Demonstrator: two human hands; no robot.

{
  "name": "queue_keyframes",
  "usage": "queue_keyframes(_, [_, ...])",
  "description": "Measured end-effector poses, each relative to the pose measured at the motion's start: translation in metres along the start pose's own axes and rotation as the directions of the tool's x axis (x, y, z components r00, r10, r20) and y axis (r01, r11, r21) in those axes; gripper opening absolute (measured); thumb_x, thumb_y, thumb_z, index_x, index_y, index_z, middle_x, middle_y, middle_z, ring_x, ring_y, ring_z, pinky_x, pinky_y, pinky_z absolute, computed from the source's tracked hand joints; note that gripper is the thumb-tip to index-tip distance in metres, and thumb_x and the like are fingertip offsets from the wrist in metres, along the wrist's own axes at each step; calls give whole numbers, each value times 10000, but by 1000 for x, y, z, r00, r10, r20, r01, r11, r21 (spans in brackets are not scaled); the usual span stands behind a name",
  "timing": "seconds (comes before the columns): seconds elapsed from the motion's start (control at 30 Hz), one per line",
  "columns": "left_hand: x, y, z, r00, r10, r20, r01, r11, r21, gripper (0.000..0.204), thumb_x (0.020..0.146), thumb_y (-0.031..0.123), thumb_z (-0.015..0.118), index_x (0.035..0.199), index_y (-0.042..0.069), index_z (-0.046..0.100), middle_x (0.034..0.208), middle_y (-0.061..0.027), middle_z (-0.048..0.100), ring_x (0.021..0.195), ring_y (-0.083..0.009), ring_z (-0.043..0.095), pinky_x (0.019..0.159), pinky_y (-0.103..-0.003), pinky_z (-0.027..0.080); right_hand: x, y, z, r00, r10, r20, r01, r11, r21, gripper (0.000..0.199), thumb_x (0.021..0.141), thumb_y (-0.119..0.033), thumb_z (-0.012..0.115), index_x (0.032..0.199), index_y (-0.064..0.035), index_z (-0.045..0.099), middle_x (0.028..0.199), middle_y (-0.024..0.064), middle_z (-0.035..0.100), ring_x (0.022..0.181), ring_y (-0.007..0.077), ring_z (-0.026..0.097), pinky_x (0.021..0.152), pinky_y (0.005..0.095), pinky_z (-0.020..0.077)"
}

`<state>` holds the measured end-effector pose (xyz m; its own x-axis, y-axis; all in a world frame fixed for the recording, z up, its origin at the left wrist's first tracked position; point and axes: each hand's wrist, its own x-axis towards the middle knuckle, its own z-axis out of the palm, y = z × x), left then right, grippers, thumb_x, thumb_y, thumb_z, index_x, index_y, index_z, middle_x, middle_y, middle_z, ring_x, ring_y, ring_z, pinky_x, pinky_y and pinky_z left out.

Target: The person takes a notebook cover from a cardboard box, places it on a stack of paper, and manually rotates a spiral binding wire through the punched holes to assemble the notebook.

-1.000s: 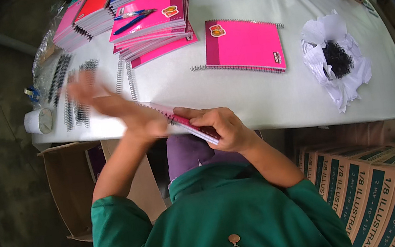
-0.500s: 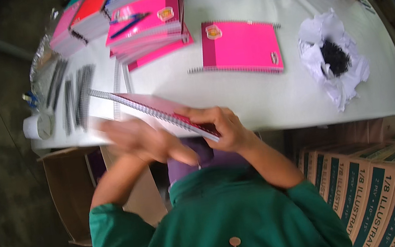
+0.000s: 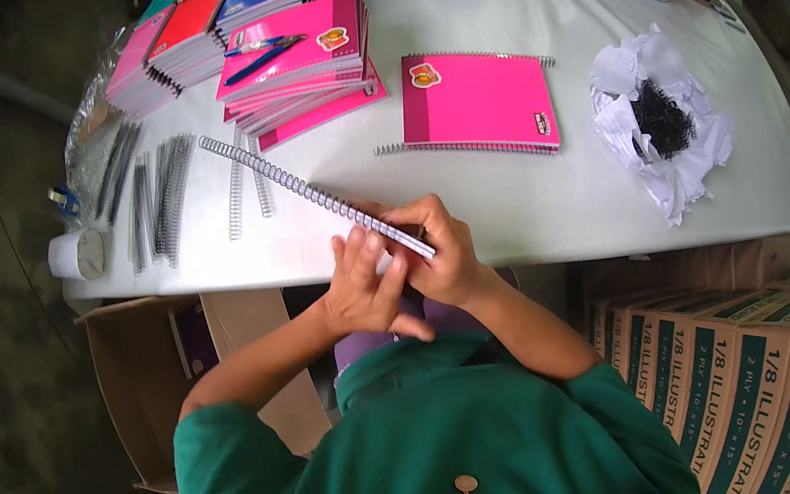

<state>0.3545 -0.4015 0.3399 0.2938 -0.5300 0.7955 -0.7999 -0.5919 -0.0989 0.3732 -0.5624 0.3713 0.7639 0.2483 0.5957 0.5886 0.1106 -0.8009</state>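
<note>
A spiral notebook (image 3: 412,244) is held up edge-on, its spine upward. A metal coil (image 3: 290,181) runs along the spine, and its far end sticks out to the upper left beyond the pages. My right hand (image 3: 449,251) grips the near end of the notebook between thumb and fingers. Against the coil and the notebook's near left side lies my left hand (image 3: 359,280), open, fingers stretched and thumb apart. The notebook's covers are mostly hidden from this angle.
Pink notebooks (image 3: 292,54) are stacked at the back left with pens (image 3: 263,58) on top. Another pink notebook (image 3: 476,104) lies flat with coils protruding. Loose coils (image 3: 172,203) lie left; crumpled paper (image 3: 615,125) holds black coil scraps (image 3: 665,118). Cardboard boxes (image 3: 737,381) stand below right.
My left hand has moved right along the coil, from a blurred sweep to resting near my right hand. The notebook has tipped more upright, hiding its pink cover.
</note>
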Motion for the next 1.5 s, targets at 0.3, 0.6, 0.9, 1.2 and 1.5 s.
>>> queue_keyframes(0.3, [11, 18, -6, 997, -33, 72, 35, 999, -21, 935, 732, 774, 389, 1381, 107, 296, 1361, -266, 285, 1219, -500, 261, 984, -629, 181, 1, -1, -3, 987, -122, 103, 120, 992, 24, 382, 767, 51, 572, 1111, 10, 411, 1089, 191, 597, 939, 333, 624, 777, 362, 528])
queue_keyframes(0.6, [8, 21, 3, 991, -21, 135, 27, 999, -44, 1063, 771, 749, 348, 1366, -103, 124, 1407, -348, 146, 1311, -536, 47, 1015, -646, 35, -3, 0, -4, 997, -28, 66, 20, 993, 113, 472, 801, -82, 642, 1196, 10, 399, 1171, 201, 564, 1004, 292, 610, 828, 348, 508])
queue_keyframes(0.9, [104, 36, -83, 789, -477, 387, 606, 500, -618, 463, 946, 215, 403, 1278, -106, 374, 1193, -272, 522, 1058, -321, 574, 899, -346, 441, 31, -91, -22, 908, -240, 343, 384, 806, -451, 680, 769, -258, 591, 1361, -46, 332, 1404, 171, 319, 1293, 343, 297, 1028, 529, 187])
queue_keyframes(1.2, [95, 0, -29, 323, -765, 557, 588, -299, -752, 192, 865, 126, 616, 1000, -10, 625, 884, -46, 645, 806, -82, 580, 743, -224, 470, 48, -51, -49, 925, 378, 31, -371, 919, -136, 145, 809, -119, 656, 837, 18, 615, 716, 97, 634, 625, 156, 599, 599, 275, 471])
queue_keyframes(1.5, [86, -33, -29, 550, -539, 638, 551, -341, -762, 102, 789, 26, 627, 887, 19, 598, 852, -22, 596, 801, -83, 567, 749, -221, 453, 45, -60, -41, 907, 421, 6, -421, 907, 6, 131, 730, 10, 703, 793, 25, 590, 745, 80, 628, 675, 99, 590, 604, 252, 478])
